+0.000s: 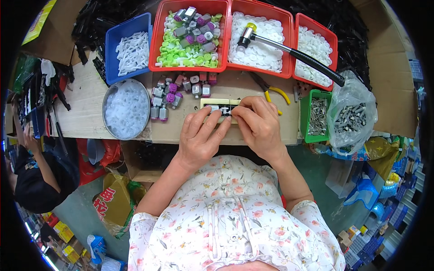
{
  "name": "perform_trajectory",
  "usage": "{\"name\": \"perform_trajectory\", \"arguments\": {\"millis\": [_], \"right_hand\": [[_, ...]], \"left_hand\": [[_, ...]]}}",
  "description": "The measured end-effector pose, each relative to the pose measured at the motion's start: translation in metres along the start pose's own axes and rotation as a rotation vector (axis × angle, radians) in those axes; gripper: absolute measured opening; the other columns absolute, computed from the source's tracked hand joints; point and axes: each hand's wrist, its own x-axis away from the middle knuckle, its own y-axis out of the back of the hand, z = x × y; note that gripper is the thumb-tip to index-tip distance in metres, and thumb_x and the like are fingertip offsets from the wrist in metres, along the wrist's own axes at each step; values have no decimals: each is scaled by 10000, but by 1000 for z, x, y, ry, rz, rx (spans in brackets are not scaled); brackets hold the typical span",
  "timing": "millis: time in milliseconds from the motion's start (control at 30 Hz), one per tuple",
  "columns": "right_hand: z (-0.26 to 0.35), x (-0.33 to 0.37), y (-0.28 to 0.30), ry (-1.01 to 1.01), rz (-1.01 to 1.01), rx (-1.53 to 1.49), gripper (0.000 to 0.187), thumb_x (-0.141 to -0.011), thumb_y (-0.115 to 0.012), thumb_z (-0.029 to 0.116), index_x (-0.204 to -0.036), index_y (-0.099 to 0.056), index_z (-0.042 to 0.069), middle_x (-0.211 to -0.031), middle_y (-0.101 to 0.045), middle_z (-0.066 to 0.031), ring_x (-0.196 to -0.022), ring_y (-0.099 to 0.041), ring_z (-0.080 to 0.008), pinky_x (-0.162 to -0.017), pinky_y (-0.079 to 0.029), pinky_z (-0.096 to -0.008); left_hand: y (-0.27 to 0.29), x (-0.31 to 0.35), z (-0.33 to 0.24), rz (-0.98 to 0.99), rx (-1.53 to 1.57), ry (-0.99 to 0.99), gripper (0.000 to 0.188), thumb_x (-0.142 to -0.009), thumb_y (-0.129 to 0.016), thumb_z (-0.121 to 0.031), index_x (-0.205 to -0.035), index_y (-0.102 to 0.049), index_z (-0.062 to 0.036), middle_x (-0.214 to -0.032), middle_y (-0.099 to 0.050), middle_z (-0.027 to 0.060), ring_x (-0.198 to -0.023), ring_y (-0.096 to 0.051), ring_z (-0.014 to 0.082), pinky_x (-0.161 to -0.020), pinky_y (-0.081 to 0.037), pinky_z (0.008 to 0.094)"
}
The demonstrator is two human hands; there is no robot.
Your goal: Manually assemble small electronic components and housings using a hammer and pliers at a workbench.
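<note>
A cream-coloured block-shaped holder [215, 101] lies near the table's front edge, with a small black plastic housing set in it. White and grey parts [224, 109] show inside the housing. My left hand [199, 137] steadies the housing's left end, its bent fingertips on it and the thumb at the near side. Over the right end, my right hand [262, 128] is closed in a pinch, thumb and forefinger together. Whatever is between those fingertips is too small or hidden to make out. Small grey motors with purple ends [166, 97] sit in a group left of the holder.
Along the back stand a blue bin [108, 58], three red bins [190, 68] of small parts and a hammer [298, 55]. Pliers [271, 92], a green tray [306, 115] and a plastic bag [357, 97] lie right. Left are a round metal bowl [105, 113] and another person's arm [43, 162].
</note>
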Motion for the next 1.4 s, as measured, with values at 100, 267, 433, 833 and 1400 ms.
{"name": "perform_trajectory", "arguments": {"millis": [100,267,433,833,1400], "right_hand": [[0,1,-3,-16,-12,-11,170,-745,-737,6,-896,-675,53,-911,-610,-64,-820,-609,-246,-718,-418,-366],[0,-1,0,-23,21,-17,164,-754,-733,6,-900,-674,52,-909,-610,-67,-828,-611,-249,-721,-420,-365],[-3,-3,3,-45,55,-61,159,-762,-730,8,-902,-671,53,-908,-608,-68,-826,-610,-250,-722,-418,-364],[0,-12,13,-39,194,16,129,-804,-706,32,-919,-649,44,-974,-591,-90,-882,-612,-272,-746,-429,-384],[0,-14,13,-129,172,-136,230,-799,-722,-2,-1025,-675,2,-956,-587,-124,-818,-623,-286,-712,-501,-376]], "left_hand": [[0,0,1,-12,-14,-17,328,-710,-668,-70,-1032,-733,-68,-1106,-641,96,-1074,-590,292,-861,-471,409],[1,1,3,-20,31,-7,335,-720,-673,-61,-1050,-731,-69,-1108,-636,91,-1068,-591,289,-848,-466,407],[4,-5,7,4,53,-6,355,-704,-792,-53,-1054,-733,-66,-1085,-633,102,-1034,-583,323,-801,-479,428],[1,-6,7,24,33,-39,345,-703,-799,-66,-1042,-734,-54,-1089,-622,96,-1029,-584,318,-776,-489,425],[-2,-9,10,24,59,-57,289,-731,-788,-90,-1010,-723,-50,-1084,-626,95,-1028,-592,309,-797,-476,418]]}}
